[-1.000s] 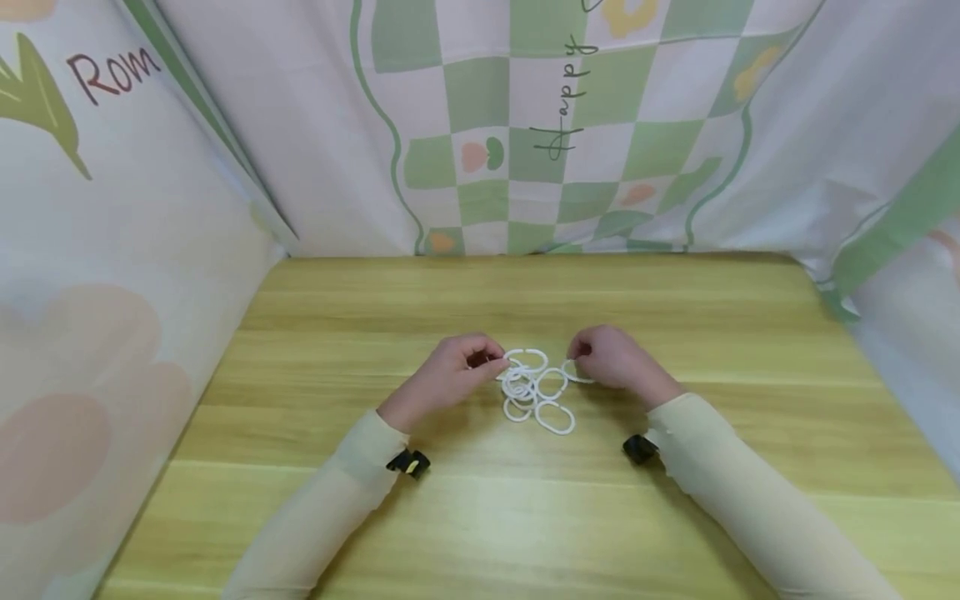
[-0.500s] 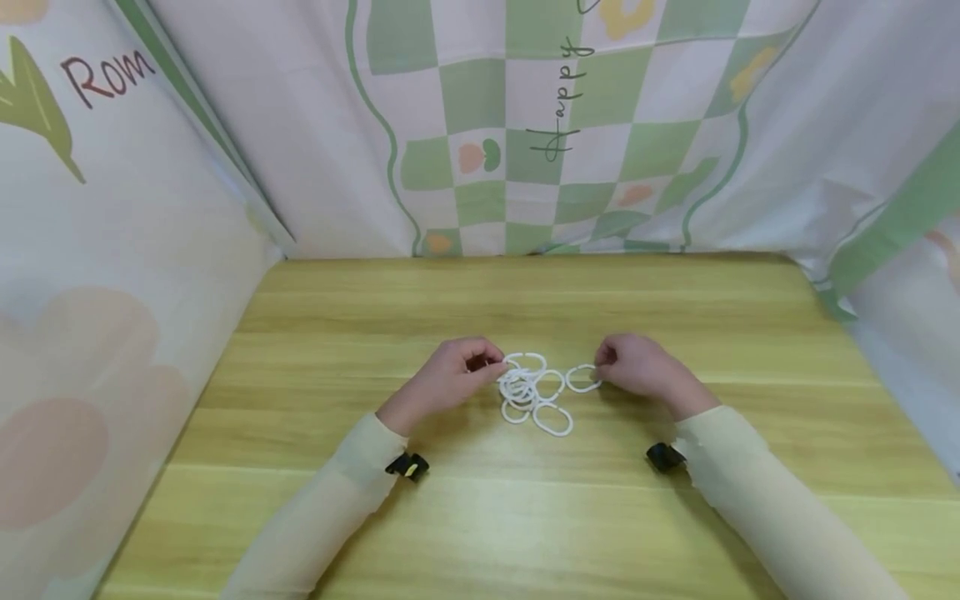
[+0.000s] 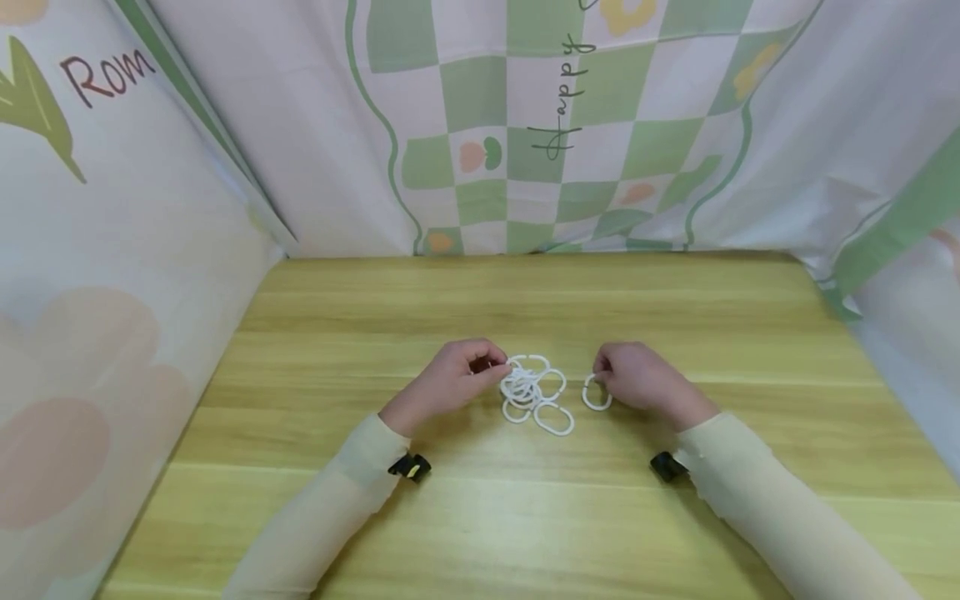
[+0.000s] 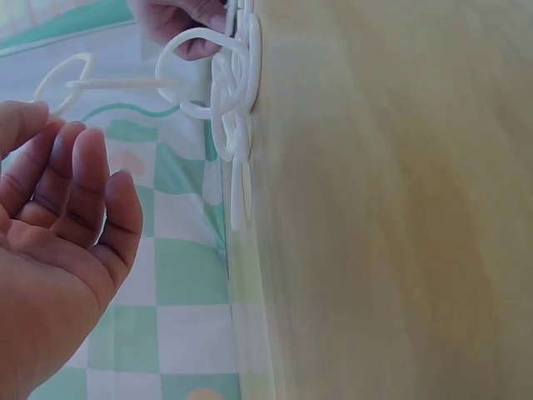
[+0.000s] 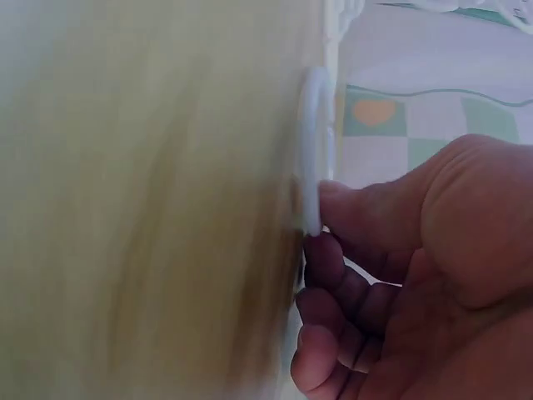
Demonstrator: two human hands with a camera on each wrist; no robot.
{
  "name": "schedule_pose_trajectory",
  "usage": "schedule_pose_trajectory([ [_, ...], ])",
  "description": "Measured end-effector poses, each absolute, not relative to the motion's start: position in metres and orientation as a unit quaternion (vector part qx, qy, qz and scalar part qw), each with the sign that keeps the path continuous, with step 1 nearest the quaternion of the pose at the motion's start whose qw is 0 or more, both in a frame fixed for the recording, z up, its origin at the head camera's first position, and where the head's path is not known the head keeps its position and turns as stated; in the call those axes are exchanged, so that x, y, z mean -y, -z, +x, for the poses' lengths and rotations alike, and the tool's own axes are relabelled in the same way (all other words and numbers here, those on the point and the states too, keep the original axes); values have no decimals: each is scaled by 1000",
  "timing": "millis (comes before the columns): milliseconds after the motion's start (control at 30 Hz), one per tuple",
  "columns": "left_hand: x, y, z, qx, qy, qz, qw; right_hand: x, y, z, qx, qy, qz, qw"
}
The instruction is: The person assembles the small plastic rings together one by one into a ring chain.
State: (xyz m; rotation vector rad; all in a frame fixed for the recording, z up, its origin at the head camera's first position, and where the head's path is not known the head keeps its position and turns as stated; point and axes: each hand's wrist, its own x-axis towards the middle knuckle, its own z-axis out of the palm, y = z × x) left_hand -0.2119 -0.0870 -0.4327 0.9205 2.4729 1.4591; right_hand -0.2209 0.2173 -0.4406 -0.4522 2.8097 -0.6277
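Observation:
My left hand (image 3: 450, 379) pinches a white oval link (image 4: 89, 68) between thumb and fingertip, at the left side of a small pile. From that link a second one (image 4: 125, 84) runs across to the heaped white links (image 3: 523, 388), which overlap one another on the table. To the right of the pile, my right hand (image 3: 641, 377) holds a single white link (image 3: 597, 408) by its edge, apart from the others. In the right wrist view this link (image 5: 308, 142) stands out from between thumb and index finger, close over the wood.
The wooden table (image 3: 480, 517) ends at a back curtain (image 3: 547, 150) with green checks. Another printed curtain (image 3: 135, 250) borders the left side. Black wrist-camera mounts (image 3: 410, 467) sit at both cuffs.
My right hand has drawn its link away from the pile to the right, and the link has turned more upright in the head view. The left hand stays almost in place.

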Motion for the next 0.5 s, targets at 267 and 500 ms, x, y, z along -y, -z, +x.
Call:
schedule_pose_trajectory([
  [267, 85, 432, -209, -818, -479, 310, 68, -207, 425, -207, -940, 298, -143, 87],
  [500, 82, 433, -209, -816, -481, 314, 67, -190, 404, -192, -923, 341, -173, 37],
])
